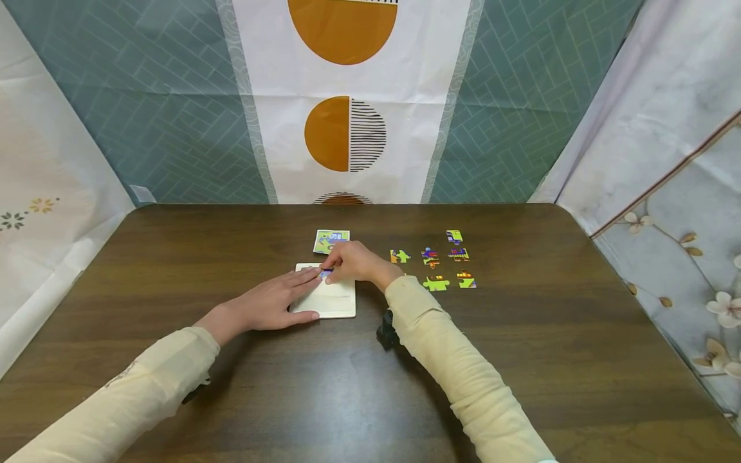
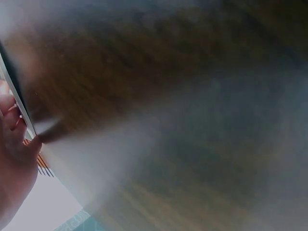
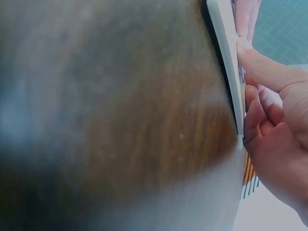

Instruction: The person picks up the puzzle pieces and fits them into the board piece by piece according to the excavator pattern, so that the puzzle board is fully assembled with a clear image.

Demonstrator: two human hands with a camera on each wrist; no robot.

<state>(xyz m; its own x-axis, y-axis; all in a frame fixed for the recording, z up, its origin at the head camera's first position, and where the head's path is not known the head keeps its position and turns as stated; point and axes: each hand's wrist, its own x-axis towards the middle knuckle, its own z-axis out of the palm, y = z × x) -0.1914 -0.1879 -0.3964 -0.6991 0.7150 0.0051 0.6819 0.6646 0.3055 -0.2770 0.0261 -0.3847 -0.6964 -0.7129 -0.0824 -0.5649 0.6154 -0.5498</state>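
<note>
A square white puzzle tray (image 1: pixel 338 302) lies on the table in front of me. My left hand (image 1: pixel 274 299) rests on its left side with fairly straight fingers, their tips beside a small bluish puzzle piece (image 1: pixel 326 274) in the tray's upper part. From the right, my right hand (image 1: pixel 360 262) reaches over the tray and holds that piece between thumb and index finger; its other fingers are curled in the right wrist view. Fingers partly cover the piece. Only the tray's edge (image 3: pixel 226 57) shows from the right wrist.
Behind the tray lies a square picture card (image 1: pixel 332 239) with a vehicle on lime green. Several loose puzzle pieces (image 1: pixel 436 283) are spread on the brown table (image 1: pixel 231 231) to the right, one partly behind the right forearm. Patterned cloth (image 1: pixel 197 116) hangs beyond the table.
</note>
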